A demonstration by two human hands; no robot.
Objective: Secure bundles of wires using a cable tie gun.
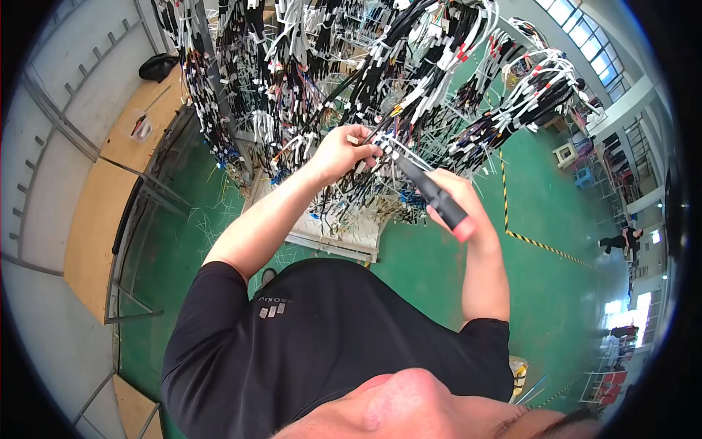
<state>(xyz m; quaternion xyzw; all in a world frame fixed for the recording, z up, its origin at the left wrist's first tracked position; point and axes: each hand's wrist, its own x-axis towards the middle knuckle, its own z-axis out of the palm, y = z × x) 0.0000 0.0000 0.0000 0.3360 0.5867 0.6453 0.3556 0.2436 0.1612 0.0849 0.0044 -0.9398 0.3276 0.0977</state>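
Note:
My left hand is closed at the hanging wire bundles, its thumb and fingers pinched on thin wires with a small white connector by the fingers. In my right hand is a long dark handheld tool with a red rear end, slanting up and left. The tool's tip meets white wire ends just right of my left fingertips. The tip's exact shape is too small to make out. Around both hands hang thick bundles of black and white wire harnesses, with some red, yellow and blue pieces.
Below the harnesses stands a pale rack base, with wire scraps on the green floor. Wooden tables line the left wall. Black-and-yellow tape marks the floor at right. A person in dark clothes is far right, near stools and shelves.

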